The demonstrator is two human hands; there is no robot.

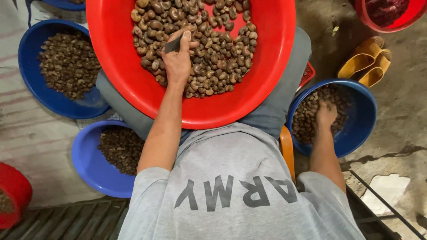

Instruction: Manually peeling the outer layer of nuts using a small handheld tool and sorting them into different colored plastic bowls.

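A big red basin (111,53) rests on my lap, holding a heap of brown cashew nuts (218,49). My left hand (178,58) lies on that heap and pinches a small dark flat blade (172,45) between thumb and fingers. My right hand (326,114) reaches down to the right into a blue basin (362,120) of darker nuts (307,118). Its fingers are curled and buried among them, so what they hold is hidden.
Two more blue basins of dark nuts, one (31,66) at the left and one (86,164) by my left knee. A red tub (18,191) at lower left, another (378,22) at top right. Yellow sandals (367,60) on the concrete floor. An orange seat edge (288,149) beneath me.
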